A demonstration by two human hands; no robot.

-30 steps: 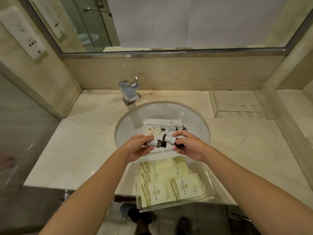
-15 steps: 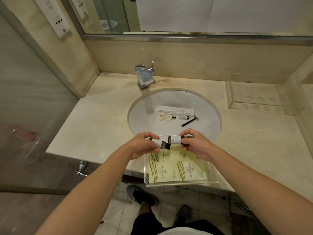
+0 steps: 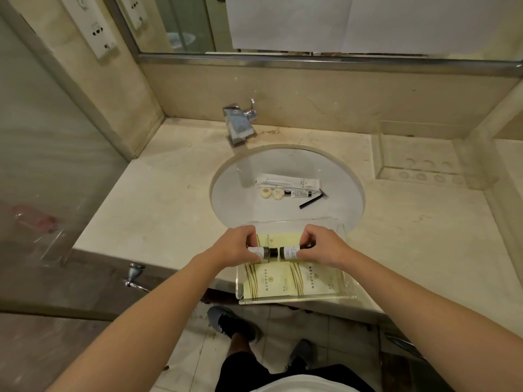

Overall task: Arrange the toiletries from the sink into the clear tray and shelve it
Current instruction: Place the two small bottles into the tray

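Pinching one small dark-capped, white-labelled bottle (image 3: 261, 252) in left hand (image 3: 237, 244), another (image 3: 288, 252) in right hand (image 3: 319, 244), over clear acrylic tray (image 3: 294, 300) already holding pale yellow sachets (image 3: 285, 281). Remaining in round white sink (image 3: 235, 193): soaps, tube, black comb, sleeve. Shelving still pending.
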